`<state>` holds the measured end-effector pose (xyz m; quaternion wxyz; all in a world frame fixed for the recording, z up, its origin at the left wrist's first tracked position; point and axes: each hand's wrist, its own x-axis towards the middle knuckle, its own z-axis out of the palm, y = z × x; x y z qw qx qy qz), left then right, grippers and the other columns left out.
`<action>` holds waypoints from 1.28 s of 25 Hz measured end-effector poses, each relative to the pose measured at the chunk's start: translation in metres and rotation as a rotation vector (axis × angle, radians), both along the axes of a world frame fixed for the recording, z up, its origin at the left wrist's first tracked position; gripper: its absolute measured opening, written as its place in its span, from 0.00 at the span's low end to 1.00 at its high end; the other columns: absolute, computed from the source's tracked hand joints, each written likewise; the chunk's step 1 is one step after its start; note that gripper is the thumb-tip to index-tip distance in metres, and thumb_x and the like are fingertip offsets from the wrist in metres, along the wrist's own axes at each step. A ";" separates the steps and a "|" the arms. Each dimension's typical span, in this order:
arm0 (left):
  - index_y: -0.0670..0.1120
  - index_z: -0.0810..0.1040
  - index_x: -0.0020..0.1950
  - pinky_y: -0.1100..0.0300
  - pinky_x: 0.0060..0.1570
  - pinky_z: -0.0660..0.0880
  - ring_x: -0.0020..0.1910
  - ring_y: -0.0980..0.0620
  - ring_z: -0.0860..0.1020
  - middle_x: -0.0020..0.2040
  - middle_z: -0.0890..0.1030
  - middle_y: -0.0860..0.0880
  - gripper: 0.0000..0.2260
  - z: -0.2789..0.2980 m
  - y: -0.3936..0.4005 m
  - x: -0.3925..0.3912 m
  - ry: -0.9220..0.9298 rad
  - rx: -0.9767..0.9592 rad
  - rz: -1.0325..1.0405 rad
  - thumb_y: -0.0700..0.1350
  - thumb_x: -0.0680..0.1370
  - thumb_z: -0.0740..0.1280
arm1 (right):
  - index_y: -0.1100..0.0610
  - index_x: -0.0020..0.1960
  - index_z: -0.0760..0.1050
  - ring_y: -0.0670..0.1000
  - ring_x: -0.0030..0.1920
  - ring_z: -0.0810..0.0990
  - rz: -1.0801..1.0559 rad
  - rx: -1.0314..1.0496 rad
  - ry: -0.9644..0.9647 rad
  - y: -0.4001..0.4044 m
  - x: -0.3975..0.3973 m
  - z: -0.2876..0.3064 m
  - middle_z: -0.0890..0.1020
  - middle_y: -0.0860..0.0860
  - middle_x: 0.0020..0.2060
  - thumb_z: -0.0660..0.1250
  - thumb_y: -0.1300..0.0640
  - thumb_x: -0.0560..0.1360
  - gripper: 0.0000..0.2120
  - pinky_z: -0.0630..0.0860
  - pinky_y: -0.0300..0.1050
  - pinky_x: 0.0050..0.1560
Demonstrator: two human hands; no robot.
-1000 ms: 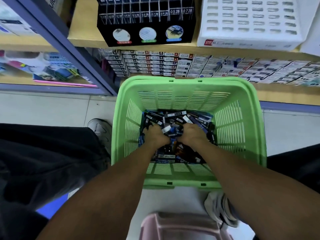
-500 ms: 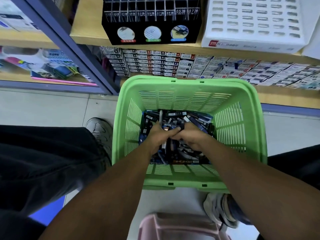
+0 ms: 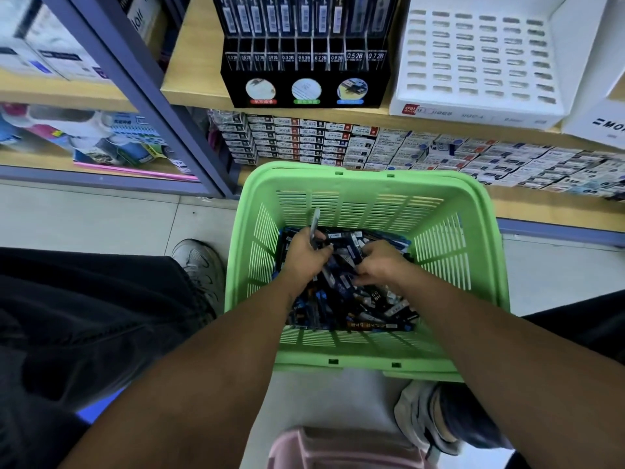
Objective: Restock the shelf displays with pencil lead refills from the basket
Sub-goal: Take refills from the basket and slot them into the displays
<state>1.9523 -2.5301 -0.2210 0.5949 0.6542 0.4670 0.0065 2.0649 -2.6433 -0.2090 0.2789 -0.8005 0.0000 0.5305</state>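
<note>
Green plastic basket point(image 3: 473, 238) on the floor holds a heap of pencil lead refills point(image 3: 351, 299), where the left hand point(image 3: 306, 255) grips one refill pack point(image 3: 314, 225) upright and the right hand point(image 3: 380, 262) curls its fingers into the heap.

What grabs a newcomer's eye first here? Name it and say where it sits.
The bright green basket on the floor in mid-frame, with a heap of dark pencil lead refills at its bottom. Both hands are down in the heap: the left hand holds one refill pack sticking up, and the right hand digs among the packs. Above, a black lead display stands on the shelf.
</note>
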 end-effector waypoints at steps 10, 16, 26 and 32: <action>0.48 0.78 0.49 0.51 0.46 0.79 0.42 0.47 0.79 0.44 0.79 0.45 0.07 0.012 0.002 0.003 -0.118 -0.096 0.058 0.39 0.76 0.73 | 0.57 0.73 0.67 0.55 0.58 0.80 0.415 0.073 0.114 -0.005 -0.027 0.002 0.78 0.53 0.63 0.80 0.60 0.68 0.38 0.83 0.48 0.51; 0.47 0.78 0.46 0.53 0.43 0.79 0.37 0.50 0.79 0.40 0.80 0.47 0.08 0.014 -0.010 0.010 -0.196 -0.185 0.114 0.35 0.75 0.73 | 0.54 0.56 0.67 0.48 0.45 0.76 0.410 0.021 0.007 -0.012 -0.031 0.015 0.75 0.48 0.45 0.76 0.57 0.73 0.20 0.75 0.40 0.39; 0.42 0.78 0.46 0.56 0.37 0.79 0.32 0.49 0.79 0.34 0.81 0.46 0.10 0.010 -0.016 0.014 -0.182 -0.312 0.262 0.27 0.73 0.68 | 0.65 0.64 0.75 0.52 0.48 0.85 0.087 0.320 0.127 -0.008 -0.027 -0.003 0.85 0.54 0.50 0.77 0.69 0.69 0.25 0.82 0.46 0.48; 0.41 0.74 0.46 0.51 0.39 0.78 0.39 0.41 0.80 0.40 0.78 0.39 0.07 -0.004 -0.009 0.010 0.040 -0.055 0.134 0.31 0.74 0.69 | 0.59 0.63 0.77 0.56 0.56 0.81 0.359 0.007 -0.145 -0.015 -0.005 -0.026 0.82 0.57 0.57 0.71 0.72 0.70 0.22 0.81 0.52 0.57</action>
